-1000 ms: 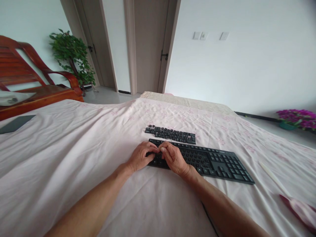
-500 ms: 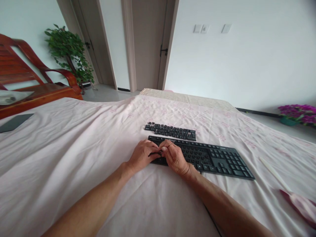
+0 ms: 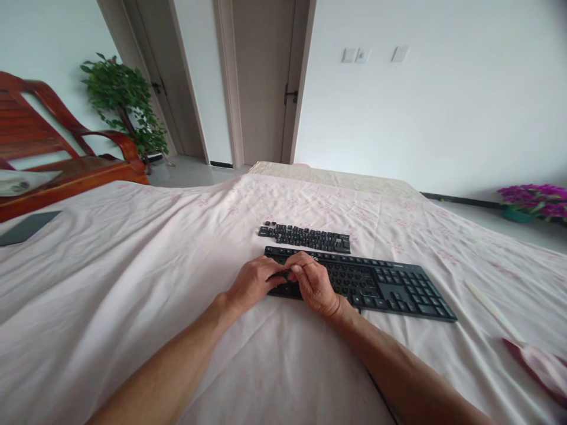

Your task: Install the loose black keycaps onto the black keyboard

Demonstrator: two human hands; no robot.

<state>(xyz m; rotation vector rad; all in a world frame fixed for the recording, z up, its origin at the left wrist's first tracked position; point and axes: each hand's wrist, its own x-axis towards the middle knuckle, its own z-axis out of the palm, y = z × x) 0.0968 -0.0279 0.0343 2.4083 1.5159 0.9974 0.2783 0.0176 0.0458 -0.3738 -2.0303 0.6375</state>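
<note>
Black keyboard (image 3: 401,293) flat on the pink floral sheet (image 3: 133,307), center to right, long side facing the wearer. Both hands are over its left part: left hand (image 3: 254,282) at the left end, thumb and index finger brought close together; right hand (image 3: 313,284) just right of it, fingers bunched against the thumb. Fingertips of the two sit close together. Can't tell what, if anything, either one is pinching; fingers block the view and it's small. Keycaps in place on the far row and on the number pad at right. Loose black keycaps (image 3: 305,238) laid out in rows just beyond the keyboard's far edge, left half. Black cable (image 3: 381,396) on the near side, by the right forearm. Pale stick (image 3: 491,308) on the sheet to the right, dark flat panel (image 3: 29,228) far left.
</note>
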